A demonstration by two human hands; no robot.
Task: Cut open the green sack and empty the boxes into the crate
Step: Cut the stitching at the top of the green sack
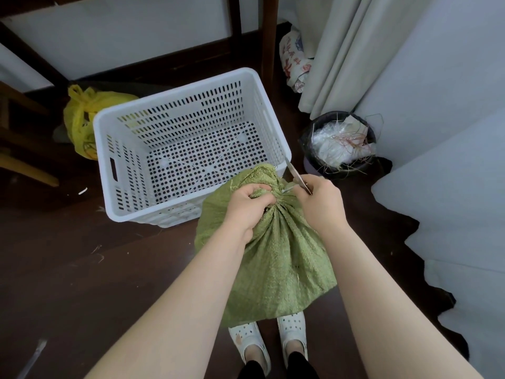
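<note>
A green woven sack (276, 258) stands on the dark floor in front of my feet, its neck bunched and tied. My left hand (247, 205) grips the gathered neck just below the loose top flap. My right hand (321, 199) holds scissors (293, 170) with the blades open at the tie, one tip pointing up toward the crate. The white perforated plastic crate (109, 149) sits just behind the sack with nothing inside. The boxes are hidden in the sack.
A yellow plastic bag (82, 119) lies left of the crate. A black bin (338, 143) full of wrap and string stands to the right, by a curtain (347, 50). Dark wooden furniture legs rise behind and at left. White sheeting covers the right side.
</note>
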